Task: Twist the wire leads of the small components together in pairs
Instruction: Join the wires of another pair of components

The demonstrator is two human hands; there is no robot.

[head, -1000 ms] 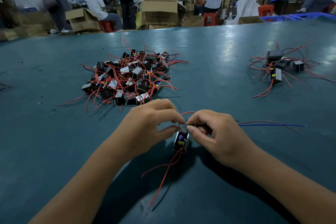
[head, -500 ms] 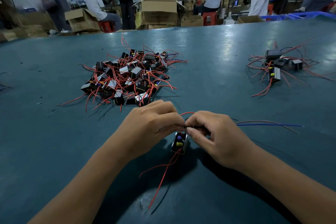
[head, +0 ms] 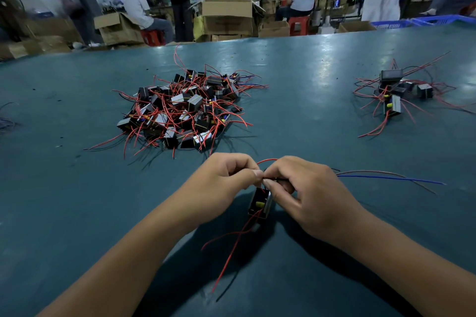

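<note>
A small black component [head: 259, 204] with a yellow part hangs just above the teal table [head: 309, 64], below my fingertips. My left hand [head: 224, 180] and my right hand [head: 306, 193] meet thumb to thumb over it, both pinching its wire leads. A red lead arcs over the fingers. Blue and brown leads [head: 386, 177] stretch right from my right hand. Red leads [head: 231, 247] trail down toward me. A large pile of like components [head: 180, 108] with red wires lies beyond my left hand.
A smaller group of components [head: 394, 95] with red wires lies at the far right of the table. Beyond the table's far edge stand cardboard boxes [head: 226, 15], red stools and several people, seated and standing. Thin wires [head: 6, 121] lie at the left edge.
My hands have stayed pinched on the leads with small finger shifts. The component has turned slightly, and the hanging red leads have swung a little.
</note>
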